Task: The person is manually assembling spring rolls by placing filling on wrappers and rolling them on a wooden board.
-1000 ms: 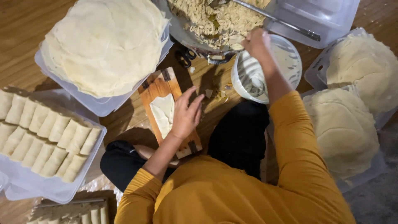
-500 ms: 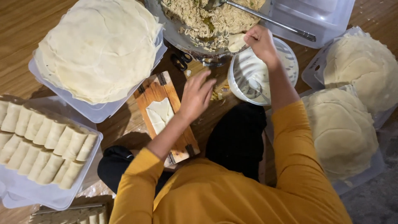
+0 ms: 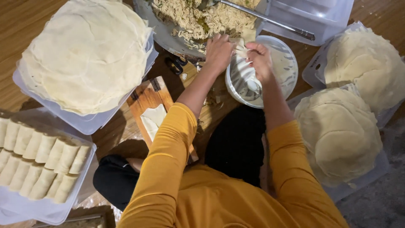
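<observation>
My left hand [image 3: 217,52] and my right hand [image 3: 259,59] meet over the near rim of a white bowl [image 3: 280,80] smeared with pale paste. Between their fingertips they pinch a small pale piece of wrapper [image 3: 241,49]. Just behind the hands lies a metal pan [image 3: 168,38] of shredded yellowish filling [image 3: 198,17], with a long metal spoon [image 3: 270,22] resting in it. On the wooden board [image 3: 145,99] below my left forearm lies a folded wrapper [image 3: 154,120].
A tall stack of round wrappers [image 3: 84,55] fills a tray at upper left. Several rolled pieces [image 3: 40,162] lie in a plastic tray at lower left. Two more wrapper stacks [image 3: 367,63] [image 3: 337,135] sit at right, and clear plastic containers [image 3: 312,12] at top right.
My left hand has left the wooden board and moved up and right to the bowl's rim, joining my right hand on the small wrapper piece.
</observation>
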